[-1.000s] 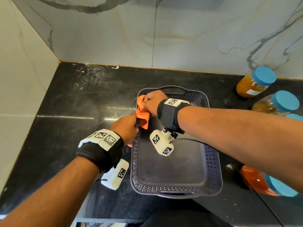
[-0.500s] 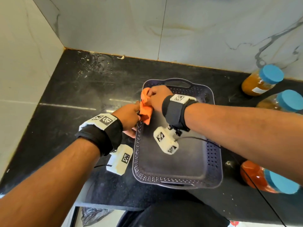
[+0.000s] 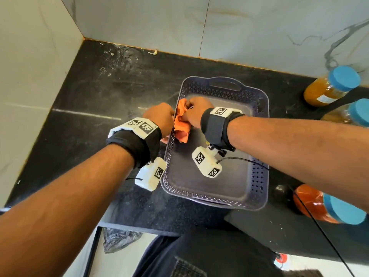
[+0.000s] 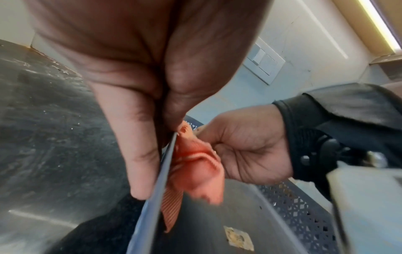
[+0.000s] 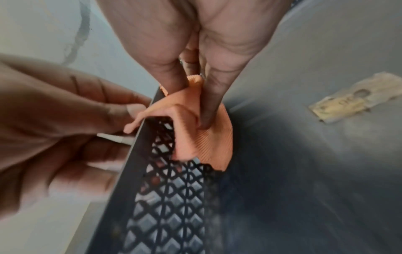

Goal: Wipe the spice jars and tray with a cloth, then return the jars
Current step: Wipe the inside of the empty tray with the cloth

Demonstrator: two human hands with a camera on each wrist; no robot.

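A dark perforated tray (image 3: 257, 176) lies on the black counter. My left hand (image 3: 161, 120) grips its left rim (image 4: 161, 180), fingers (image 4: 141, 163) outside the wall and thumb on top. My right hand (image 3: 191, 114) pinches a bunched orange cloth (image 3: 180, 126) and presses it against the inside of that left wall (image 5: 174, 206), right beside the left hand. In the right wrist view the cloth (image 5: 206, 137) drapes over the rim under my fingertips. Three blue-lidded spice jars stand off the tray at the right: a yellow one (image 3: 329, 86), another (image 3: 353, 114), a red one (image 3: 319, 204).
Marble walls close the counter at the back and left. A torn sticker patch (image 5: 356, 99) clings to the tray floor. A black cable (image 3: 319, 226) runs from my right wrist over the counter's front edge (image 3: 139, 226), near the red jar.
My right hand has slid the cloth a little along the tray's left wall, closer to my left hand. The left hand keeps its hold on the rim. The head view has shifted.
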